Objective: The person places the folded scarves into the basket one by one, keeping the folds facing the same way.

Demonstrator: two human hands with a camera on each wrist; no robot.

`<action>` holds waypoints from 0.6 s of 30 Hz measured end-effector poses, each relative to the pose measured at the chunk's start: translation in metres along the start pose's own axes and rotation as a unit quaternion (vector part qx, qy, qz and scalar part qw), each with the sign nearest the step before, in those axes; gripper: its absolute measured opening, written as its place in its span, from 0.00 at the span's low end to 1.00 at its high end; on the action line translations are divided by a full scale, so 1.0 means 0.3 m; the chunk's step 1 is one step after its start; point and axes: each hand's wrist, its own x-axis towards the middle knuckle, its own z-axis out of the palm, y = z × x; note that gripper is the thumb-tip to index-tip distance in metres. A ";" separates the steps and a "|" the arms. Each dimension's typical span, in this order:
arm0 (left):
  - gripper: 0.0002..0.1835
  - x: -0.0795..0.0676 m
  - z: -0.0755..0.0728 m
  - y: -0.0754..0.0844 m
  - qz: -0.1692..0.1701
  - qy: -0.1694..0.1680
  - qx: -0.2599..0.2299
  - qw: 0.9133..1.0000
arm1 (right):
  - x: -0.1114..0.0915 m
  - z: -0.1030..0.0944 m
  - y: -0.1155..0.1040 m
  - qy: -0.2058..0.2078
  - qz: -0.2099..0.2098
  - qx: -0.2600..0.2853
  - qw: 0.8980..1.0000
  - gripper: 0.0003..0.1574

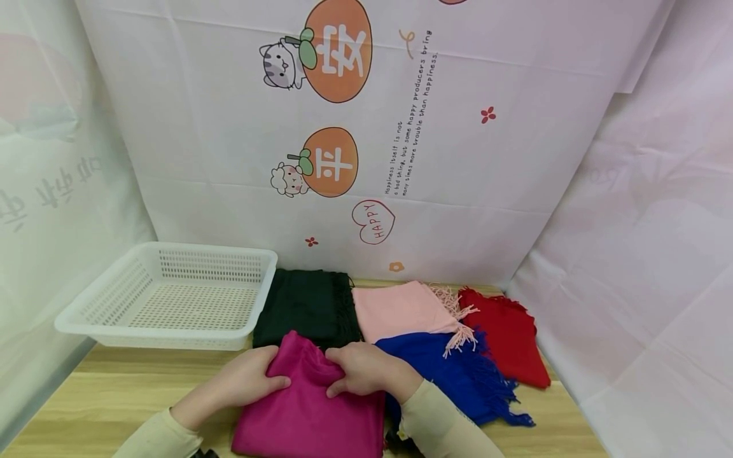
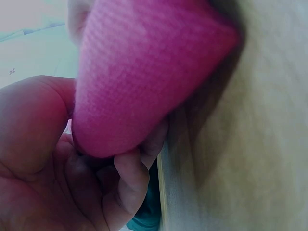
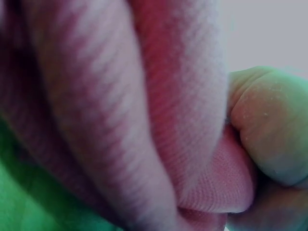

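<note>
A folded magenta scarf (image 1: 312, 423) lies at the front middle of the table, its far end raised and bunched between both hands. My left hand (image 1: 252, 376) grips its left edge, thumb on top. In the left wrist view the curled fingers (image 2: 127, 185) reach under the woven cloth, which overhangs the wooden surface. On the other side, my right hand (image 1: 369, 369) holds the gathered far right part, thumb over the front. Soft thick folds of the scarf (image 3: 187, 96) fill the right wrist view, pinched by the fingers (image 3: 274, 130) at its right side.
A white perforated basket (image 1: 189, 340) stands at the back left of the wooden table (image 1: 109, 388). Behind the magenta scarf lies a dark green folded scarf (image 1: 303, 305). Fringed pink (image 1: 395, 308), blue (image 1: 441, 369) and red (image 1: 509, 343) scarves lie to the right. Printed cloth walls (image 1: 458, 159) enclose the table.
</note>
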 end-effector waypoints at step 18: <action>0.15 0.001 -0.002 0.003 0.001 0.026 0.006 1.000 | 0.000 -0.023 0.006 0.028 0.012 0.009 0.999 0.22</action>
